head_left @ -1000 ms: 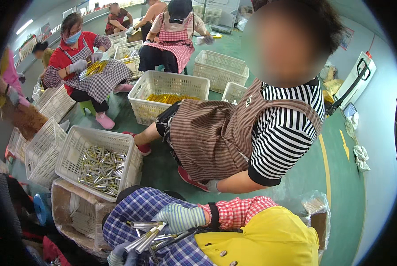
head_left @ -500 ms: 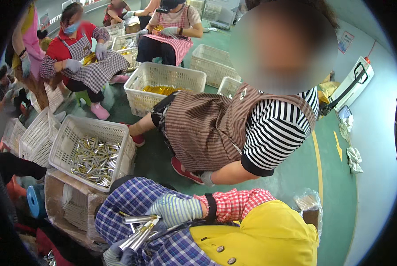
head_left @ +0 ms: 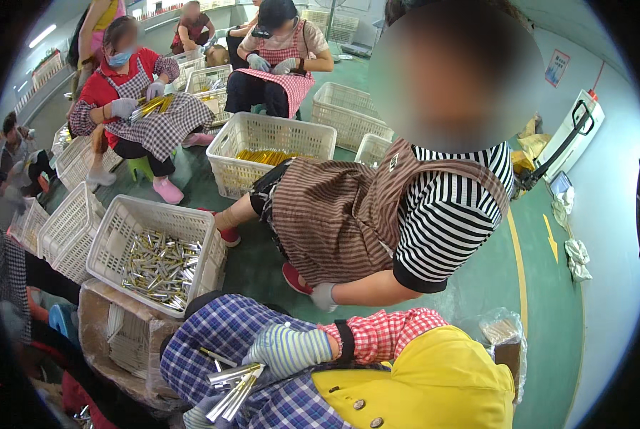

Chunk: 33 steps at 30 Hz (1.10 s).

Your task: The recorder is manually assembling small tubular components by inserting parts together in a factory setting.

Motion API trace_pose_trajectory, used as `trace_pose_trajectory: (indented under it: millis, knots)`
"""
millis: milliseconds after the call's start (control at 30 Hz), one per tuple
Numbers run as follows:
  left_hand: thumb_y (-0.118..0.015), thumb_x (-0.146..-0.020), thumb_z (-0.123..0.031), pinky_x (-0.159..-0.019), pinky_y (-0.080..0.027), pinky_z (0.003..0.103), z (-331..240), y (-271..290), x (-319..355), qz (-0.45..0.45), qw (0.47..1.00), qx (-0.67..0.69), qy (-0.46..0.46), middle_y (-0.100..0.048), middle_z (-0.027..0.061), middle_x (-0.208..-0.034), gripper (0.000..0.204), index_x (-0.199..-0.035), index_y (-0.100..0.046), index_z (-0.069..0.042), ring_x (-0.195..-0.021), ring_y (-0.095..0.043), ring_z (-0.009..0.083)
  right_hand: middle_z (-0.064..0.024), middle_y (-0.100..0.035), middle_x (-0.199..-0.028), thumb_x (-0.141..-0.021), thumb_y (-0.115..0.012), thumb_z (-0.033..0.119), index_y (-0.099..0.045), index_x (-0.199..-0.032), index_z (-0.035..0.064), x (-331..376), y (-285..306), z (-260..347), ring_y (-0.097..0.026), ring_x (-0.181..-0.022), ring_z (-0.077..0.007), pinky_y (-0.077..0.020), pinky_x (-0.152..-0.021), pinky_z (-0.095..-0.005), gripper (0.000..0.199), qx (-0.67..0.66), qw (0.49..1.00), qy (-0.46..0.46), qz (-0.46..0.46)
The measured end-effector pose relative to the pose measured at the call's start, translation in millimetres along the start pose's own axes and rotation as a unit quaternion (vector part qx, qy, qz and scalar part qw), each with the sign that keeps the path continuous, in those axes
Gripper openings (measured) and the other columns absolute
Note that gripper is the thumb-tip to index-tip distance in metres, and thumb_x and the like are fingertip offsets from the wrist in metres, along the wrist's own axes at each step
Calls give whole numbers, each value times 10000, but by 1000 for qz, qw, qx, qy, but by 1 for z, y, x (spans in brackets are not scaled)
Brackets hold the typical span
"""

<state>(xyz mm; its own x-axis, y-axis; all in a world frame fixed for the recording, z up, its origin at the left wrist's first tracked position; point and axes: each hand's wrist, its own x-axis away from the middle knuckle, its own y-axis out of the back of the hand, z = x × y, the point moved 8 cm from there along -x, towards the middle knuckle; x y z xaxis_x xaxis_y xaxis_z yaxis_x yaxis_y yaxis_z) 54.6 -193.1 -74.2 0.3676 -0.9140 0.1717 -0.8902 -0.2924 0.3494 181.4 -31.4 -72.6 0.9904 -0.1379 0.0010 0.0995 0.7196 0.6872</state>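
Observation:
My right hand (head_left: 288, 350), in a blue-and-white striped glove with a red checked sleeve behind it, is closed around one end of a small bundle of shiny silver tubes (head_left: 235, 399). The tubes fan out to the left and downward over the blue plaid cloth (head_left: 212, 330) on my lap. One thin tube with a gold-coloured part points up and left from the bundle. At the bottom edge, my left hand (head_left: 198, 417), also gloved, shows only in part beside the lower tube ends. Its fingers are mostly hidden.
A white crate (head_left: 148, 207) of silver and gold tubes stands ahead left on a cardboard box (head_left: 95, 314). Close in front, a person in a striped apron (head_left: 327, 207) sits by another crate (head_left: 277, 121) with gold pieces. Other gloved people work farther back.
The view has shifted slightly. My left hand has moved lower, more out of sight at the bottom edge, while my right hand keeps the tubes.

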Motion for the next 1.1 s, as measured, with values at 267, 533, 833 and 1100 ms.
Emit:
trace_pose_trajectory:
  millis: [267,533,833,1100]
  knots:
    - [-693,-904,-91,-721,-546,282,-2,-13,8,46,998,24,-36,-740,116,-984,279,-1149,-675,41,-822,-687,149,-152,-701,-778,-824,-687,425,-645,-1284,252,-9,-21,18,-686,-679,-338,-524,-601,-448,493,7,998,6,56]
    - [-760,-806,-134,-829,-558,330,7,-23,-29,92,984,-145,-37,-735,168,-1025,323,-1110,-709,-37,-944,-731,201,-154,-712,-923,-878,-696,375,-624,-1296,210,6,-11,-16,-693,-779,-335,-529,-672,-410,455,-72,995,-58,49]
    - [-643,-852,8,-759,-544,330,27,25,-35,-96,980,-159,-75,-688,114,-951,245,-1088,-671,-52,-851,-688,225,-160,-729,-864,-863,-739,242,-709,-1090,46,22,7,-90,-712,-741,-273,-545,-693,-352,301,-152,958,-217,-109]
    - [-698,-724,-118,-745,-543,428,38,-22,-54,83,907,-400,-103,-662,149,-1038,373,-1097,-689,-107,-877,-663,354,-165,-702,-840,-849,-719,341,-711,-1080,83,-9,-32,-62,-687,-769,-330,-521,-692,-401,347,-44,976,-194,85]
